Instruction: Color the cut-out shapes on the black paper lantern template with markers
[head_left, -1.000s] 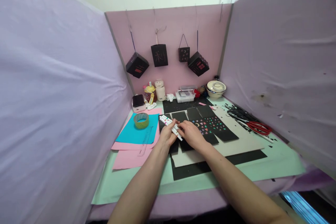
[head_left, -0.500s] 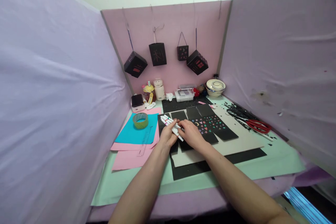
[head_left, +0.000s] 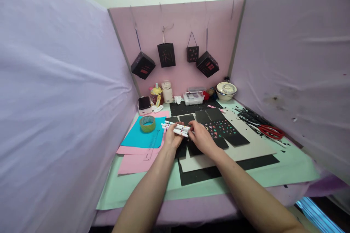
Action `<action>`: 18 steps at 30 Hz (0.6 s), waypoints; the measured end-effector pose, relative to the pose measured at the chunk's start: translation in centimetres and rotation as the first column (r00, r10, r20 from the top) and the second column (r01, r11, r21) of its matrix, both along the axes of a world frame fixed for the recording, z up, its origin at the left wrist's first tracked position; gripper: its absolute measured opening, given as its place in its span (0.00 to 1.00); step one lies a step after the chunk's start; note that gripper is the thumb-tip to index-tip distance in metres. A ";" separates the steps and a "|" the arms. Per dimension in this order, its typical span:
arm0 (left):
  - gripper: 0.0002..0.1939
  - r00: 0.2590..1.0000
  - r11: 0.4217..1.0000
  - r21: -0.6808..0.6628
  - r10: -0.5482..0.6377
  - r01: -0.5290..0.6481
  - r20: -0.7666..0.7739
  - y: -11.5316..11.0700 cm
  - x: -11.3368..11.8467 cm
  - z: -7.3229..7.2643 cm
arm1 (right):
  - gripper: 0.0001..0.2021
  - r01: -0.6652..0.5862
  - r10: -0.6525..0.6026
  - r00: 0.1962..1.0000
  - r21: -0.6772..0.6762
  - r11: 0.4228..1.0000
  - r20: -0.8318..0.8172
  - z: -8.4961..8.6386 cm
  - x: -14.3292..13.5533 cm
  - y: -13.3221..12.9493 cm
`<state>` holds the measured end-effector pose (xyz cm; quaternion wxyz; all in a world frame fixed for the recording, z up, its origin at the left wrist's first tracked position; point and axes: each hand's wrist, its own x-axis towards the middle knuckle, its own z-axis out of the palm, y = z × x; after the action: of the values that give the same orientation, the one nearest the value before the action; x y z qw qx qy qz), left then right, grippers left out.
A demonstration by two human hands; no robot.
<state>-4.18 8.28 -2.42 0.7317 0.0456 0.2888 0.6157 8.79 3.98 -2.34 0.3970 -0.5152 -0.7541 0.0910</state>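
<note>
Several slim white marker pens (head_left: 176, 129) with coloured bands lie in a loose bundle across my left hand (head_left: 171, 138), which is closed around them. My right hand (head_left: 201, 135) has its fingers curled at the right ends of the pens, with the fingertips against them. Beneath both hands lies a black card sheet (head_left: 237, 139) cut into flaps, with small coloured stars, hearts and a moon on it. Part of that card is hidden by my hands.
Left of the hands, a tape roll (head_left: 147, 124) and a clear ruler (head_left: 152, 145) rest on blue paper (head_left: 133, 136). Red-handled scissors (head_left: 270, 131) and black scraps lie at the right. Black box lanterns (head_left: 166, 55) hang at the back, above a plastic case (head_left: 193, 97) and lidded bowl (head_left: 226, 91).
The bundle of marker pens has turned from a steep slant to nearly level in my left hand. My right hand has shifted slightly toward the pens' right ends. The view has moved a little.
</note>
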 end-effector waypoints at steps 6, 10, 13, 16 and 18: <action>0.07 0.995 0.995 -0.016 0.095 -0.095 -0.010 0.9 -1.9 0.6 | 0.11 -0.036 0.024 0.979 -0.057 0.998 -0.203 0.0 1.0 0.3; 0.10 0.984 0.984 -0.052 0.174 -0.172 0.041 1.2 -2.7 1.0 | 0.09 0.049 -0.063 0.923 -0.048 0.998 -0.379 0.1 1.5 0.6; 0.10 0.983 0.984 -0.038 0.174 -0.172 0.064 1.1 -2.9 1.1 | 0.09 0.126 -0.125 0.809 -0.039 0.991 -0.574 -0.2 1.9 1.3; 0.09 0.991 0.992 0.007 0.129 -0.129 0.047 0.8 -2.2 0.9 | 0.11 0.117 -0.181 0.586 -0.138 0.983 -0.790 -0.8 2.1 2.4; 0.08 0.996 0.995 0.046 0.087 -0.088 0.033 0.3 -1.2 0.7 | 0.11 0.064 -0.205 0.416 -0.197 0.978 -0.886 -1.1 1.7 2.8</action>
<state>-5.40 8.53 -1.77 0.7072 0.0407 0.2646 0.6544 10.52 6.81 -3.44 0.7093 -0.4704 -0.3731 0.3694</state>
